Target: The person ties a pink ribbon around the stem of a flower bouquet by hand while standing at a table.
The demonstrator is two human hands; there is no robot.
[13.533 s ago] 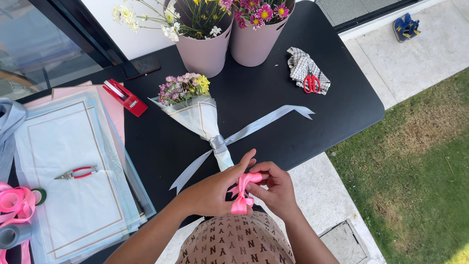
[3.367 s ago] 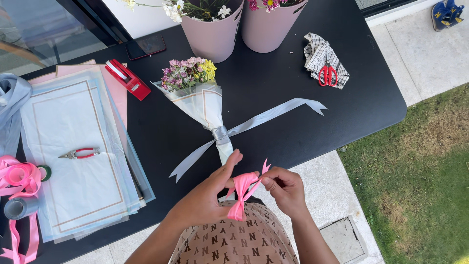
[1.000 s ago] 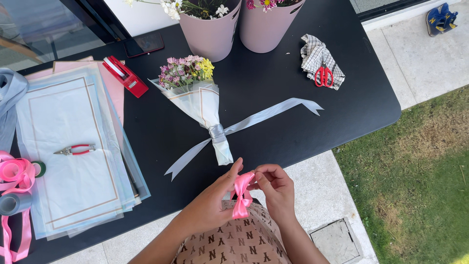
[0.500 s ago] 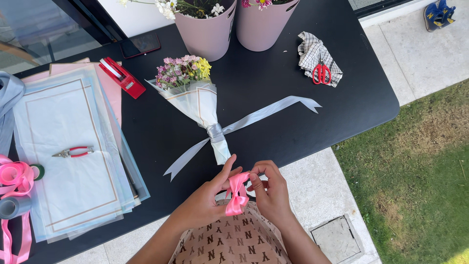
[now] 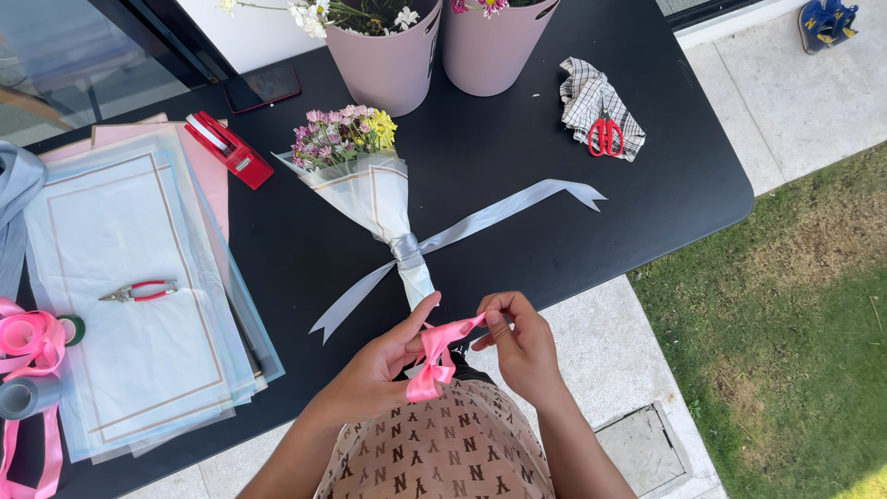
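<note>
- The left hand (image 5: 374,370) is pinching the middle of a pink ribbon (image 5: 434,356) between thumb and fingers, its grip closing tight on the knot of a small bow.
- The right hand (image 5: 522,346) is holding the upper tail of the same ribbon, its fingertips (image 5: 494,319) gripping it narrowly and stretching it up and to the right.
- The ribbon is hanging in the air at the near edge of the bench (image 5: 517,157), just in front of the person's patterned top (image 5: 443,453), with its lower tail drooping towards the top.
- A small bouquet (image 5: 356,162) is lying on the bench just beyond the hands, flowers pointing away, its pale wrap tapering to a stem end that is sitting just beside the left thumb.
- A grey ribbon (image 5: 480,222) is circling the bouquet's neck, its two tails lying flat to the left and right.
- Sheets of wrapping paper (image 5: 129,296) are lying stacked at the left, with red-handled pliers (image 5: 139,292) resting on top.
- Pink ribbon rolls (image 5: 28,337) are sitting at the far left edge.
- A red tape dispenser (image 5: 226,148) is lying near the paper's far corner.
- Two pink pots (image 5: 434,51) of flowers are standing at the back.
- Red scissors (image 5: 605,134) are lying on a checked cloth (image 5: 582,88) at the right.
</note>
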